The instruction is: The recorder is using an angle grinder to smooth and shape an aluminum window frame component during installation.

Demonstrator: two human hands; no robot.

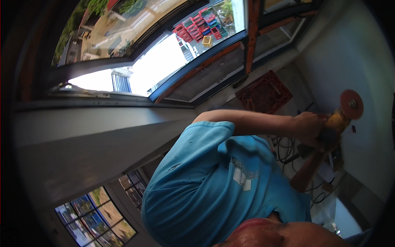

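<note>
An angle grinder with a yellow head and a dark body is held out at the right. Its flat orange-red disc faces upward beside the pale wall, and I cannot tell whether it is spinning. My left hand is closed around the grinder, its forearm reaching across from the blue sleeve. Lower down, my right forearm rises to the tool's dark end. There my right hand seems wrapped around the body, though shadow and the grinder partly hide its fingers.
A dark red plastic crate lies beyond my left forearm. Black cables loop over the floor below the grinder, near small loose pieces. The pale wall rises at right. A blue-edged window frame runs along the top; stacked crates show outside.
</note>
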